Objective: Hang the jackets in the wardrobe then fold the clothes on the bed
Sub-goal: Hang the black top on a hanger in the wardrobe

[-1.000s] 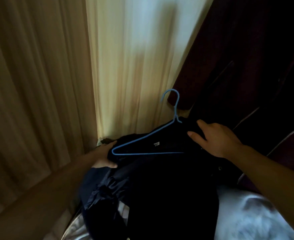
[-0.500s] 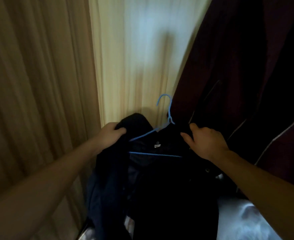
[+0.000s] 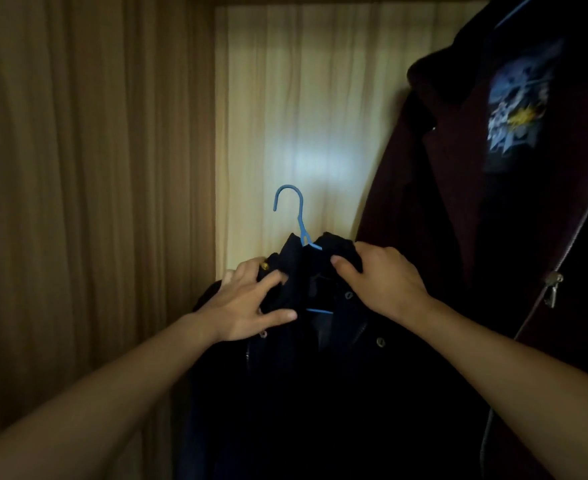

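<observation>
At the centre of the head view, the dark jacket (image 3: 320,375) sits on the blue hanger (image 3: 299,216), whose hook rises free at twelve o'clock above the collar, caught on nothing. The left hand (image 3: 247,306) grips the jacket's shoulder at about eight o'clock from the hook, fingers curled into the cloth and thumb spread. The right hand (image 3: 379,282) grips the collar at about four o'clock, fingers bent over the fold. By my reading the jacket is dressed onto the hanger but not yet hung. The lift to a rail is left, and so is all the folding on the bed, which is out of sight. One maroon jacket (image 3: 458,202) already hangs at two o'clock, its edge just beside the right hand. No rail shows, so where the hook should go is unclear. Open room lies straight up along the pale curtain (image 3: 303,116) at twelve. The tan curtain (image 3: 77,168) closes off nine o'clock, and the maroon jacket crowds the right.
</observation>
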Available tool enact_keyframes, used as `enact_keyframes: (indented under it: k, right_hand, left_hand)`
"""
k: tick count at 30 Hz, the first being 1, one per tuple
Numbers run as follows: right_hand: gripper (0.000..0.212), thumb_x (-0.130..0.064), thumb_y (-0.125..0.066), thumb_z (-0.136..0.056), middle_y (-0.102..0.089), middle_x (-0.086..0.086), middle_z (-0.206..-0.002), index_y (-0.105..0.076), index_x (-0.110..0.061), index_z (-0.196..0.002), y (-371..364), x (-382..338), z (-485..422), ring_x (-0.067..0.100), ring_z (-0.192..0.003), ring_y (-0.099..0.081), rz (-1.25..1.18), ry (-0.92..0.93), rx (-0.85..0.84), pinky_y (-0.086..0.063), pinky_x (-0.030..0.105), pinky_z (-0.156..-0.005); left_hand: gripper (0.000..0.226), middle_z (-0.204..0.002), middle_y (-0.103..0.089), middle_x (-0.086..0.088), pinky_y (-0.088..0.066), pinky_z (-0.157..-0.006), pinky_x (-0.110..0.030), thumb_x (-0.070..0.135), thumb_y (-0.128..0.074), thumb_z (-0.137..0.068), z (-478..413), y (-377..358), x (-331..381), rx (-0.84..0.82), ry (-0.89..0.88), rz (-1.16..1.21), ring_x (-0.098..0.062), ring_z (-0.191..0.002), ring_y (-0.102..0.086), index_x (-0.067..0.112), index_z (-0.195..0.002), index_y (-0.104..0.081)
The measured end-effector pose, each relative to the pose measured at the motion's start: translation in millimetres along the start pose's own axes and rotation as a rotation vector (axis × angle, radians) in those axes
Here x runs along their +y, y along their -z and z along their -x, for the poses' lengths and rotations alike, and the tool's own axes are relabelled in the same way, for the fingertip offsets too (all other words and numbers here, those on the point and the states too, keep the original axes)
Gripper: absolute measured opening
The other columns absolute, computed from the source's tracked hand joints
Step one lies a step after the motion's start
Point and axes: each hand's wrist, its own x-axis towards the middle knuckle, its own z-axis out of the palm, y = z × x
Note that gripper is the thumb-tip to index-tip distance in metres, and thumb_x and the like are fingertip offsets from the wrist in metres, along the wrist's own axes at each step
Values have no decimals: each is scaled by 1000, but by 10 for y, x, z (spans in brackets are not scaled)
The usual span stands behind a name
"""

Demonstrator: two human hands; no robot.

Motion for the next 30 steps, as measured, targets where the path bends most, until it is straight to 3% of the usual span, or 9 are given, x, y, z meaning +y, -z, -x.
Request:
enact_keyframes:
  k: [2,4,7,11,17,20,24,27,30]
  right_hand:
    - [46,-65,-44,-97,-71,3,-91,-62,-23,-98,161,-19,-38,30,-90,-68,22,12,5,-56,41,-73]
    - [41,-64,-45,-97,-69,4,-90,-52,-25,-91,308,-33,-56,31,-89,-67,84,29,19,-52,38,-70]
    - [45,-64,-42,-98,-67,6,-100,-47,-22,-110,511,-13,-66,33,-95,-66,278,110,22,-49,39,-69]
    - [49,-65,-38,-99,-59,5,-113,-34,-25,-127,847,6,-95,34,-101,-64,432,106,37,-44,40,-69]
    - [34,-53,-33,-105,-68,6,-100,-33,-23,-121,1617,-108,-454,37,-90,-67,652,47,222,-37,39,-62]
    - [32,-48,-32,-107,-68,9,-99,-36,-20,-123,2008,-144,-689,37,-89,-66,737,3,259,-36,39,-61]
    - [29,-45,-30,-108,-59,3,-81,-38,-20,-119,2411,-114,-877,31,-68,-50,817,-75,294,-32,37,-55]
    - [25,-35,-32,-108,-45,-1,-70,-40,-19,-126,2639,-30,-997,25,-59,-42,874,-142,303,-28,35,-50]
    - [30,-24,-36,-107,-50,2,-74,-40,-17,-136,2834,71,-1180,24,-59,-46,923,-168,332,-30,36,-49]
  left_hand:
    - [79,-117,-43,-4,-27,-102,-43,95,-8,-74,-71,84,45,84,-15,-165,-26,-116,-46,41,-127,-31]
    - [64,-105,-48,-4,-40,-91,-42,85,-17,-86,-177,189,120,175,-49,-215,-28,-97,-57,37,-124,-37]
    - [38,-99,-45,-1,-46,-66,-36,62,-41,-98,-358,401,136,275,-96,-97,-31,-84,-61,33,-122,-42]
    - [25,-91,-38,3,-41,-56,-33,46,-53,-98,-665,769,124,431,-180,-66,-33,-73,-61,37,-116,-38]
    - [33,-97,-42,0,-37,-57,-32,57,-36,-97,-1263,1410,334,555,-232,-94,-25,-73,-51,37,-122,-40]
    - [38,-98,-38,-1,-37,-66,-35,58,-30,-98,-1595,1713,540,576,-215,-102,-30,-88,-54,35,-127,-39]
    - [34,-111,-41,-5,-41,-82,-43,52,-35,-104,-2000,1968,897,541,-193,-48,-31,-107,-50,34,-132,-37]
    - [35,-127,-42,-10,-44,-92,-51,51,-35,-104,-2312,2032,1169,518,-164,16,-33,-118,-45,35,-135,-34]
    - [34,-134,-40,-12,-42,-95,-54,49,-36,-105,-2637,2115,1418,532,-134,92,-34,-123,-41,35,-136,-34]
